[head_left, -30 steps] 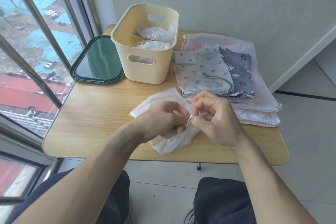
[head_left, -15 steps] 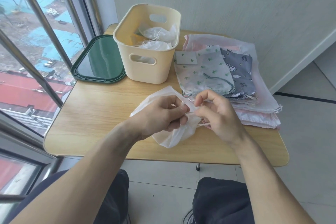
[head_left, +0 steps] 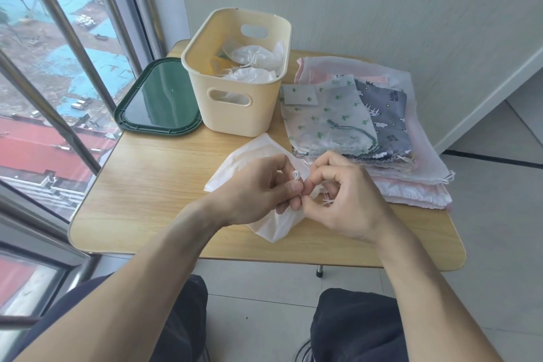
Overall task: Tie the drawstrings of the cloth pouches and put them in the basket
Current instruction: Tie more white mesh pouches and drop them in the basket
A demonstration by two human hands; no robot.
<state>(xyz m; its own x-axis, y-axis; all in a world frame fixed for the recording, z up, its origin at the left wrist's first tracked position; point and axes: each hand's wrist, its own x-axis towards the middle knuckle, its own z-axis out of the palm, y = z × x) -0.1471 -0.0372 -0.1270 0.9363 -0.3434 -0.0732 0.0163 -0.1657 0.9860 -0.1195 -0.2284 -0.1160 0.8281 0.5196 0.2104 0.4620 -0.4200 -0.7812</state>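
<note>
Between our two hands, over the near bench [head_left: 164, 185] edge, we hold a white pouch [head_left: 246, 156]. Left hand [head_left: 258, 188] grip: thumb and fingers curled, pinching its white drawstring [head_left: 296, 176], a small loop sticking up. Right hand [head_left: 343, 197] grip: fingertips pinch the same string, a loose end inside the palm. Beyond the hands sits the cream basket [head_left: 235, 114], white pouches already inside. Right of it, a stack of flat pouches [head_left: 352, 117]; left, a green lid [head_left: 158, 100].
</note>
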